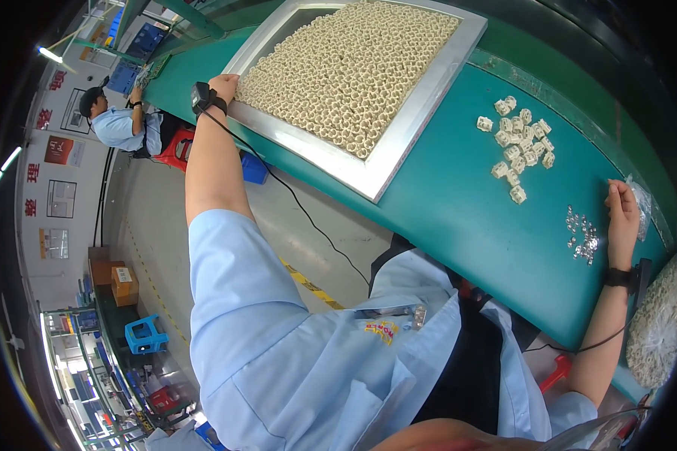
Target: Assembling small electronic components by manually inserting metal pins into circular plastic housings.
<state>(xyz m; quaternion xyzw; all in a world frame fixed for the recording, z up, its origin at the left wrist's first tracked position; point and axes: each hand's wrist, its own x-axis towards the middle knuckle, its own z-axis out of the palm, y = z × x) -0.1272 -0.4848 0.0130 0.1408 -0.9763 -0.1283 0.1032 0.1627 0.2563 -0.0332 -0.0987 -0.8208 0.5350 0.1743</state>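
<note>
My left hand (224, 87) is at the left edge of a large metal-framed tray (338, 167), fingers curled against the rim; whatever they may hold is hidden. Rows of small cream ring-shaped parts (346, 75) fill the tray. Far to the right, my right hand (623, 204) has thumb and fingertips pinched together, and anything between them is too small to make out. Beside that hand lie a clear plastic bag (642, 207) and a scatter of small shiny metal pieces (581, 237). Several loose cream plastic parts (519, 140) form a pile between the tray and my right hand.
The green work surface (474, 225) has a raised border along its far side. A clear bag full of cream parts (658, 331) stands at the right end. Cables (301, 199) run from both wristbands. Another person (120, 128) sits farther along the bench at the left.
</note>
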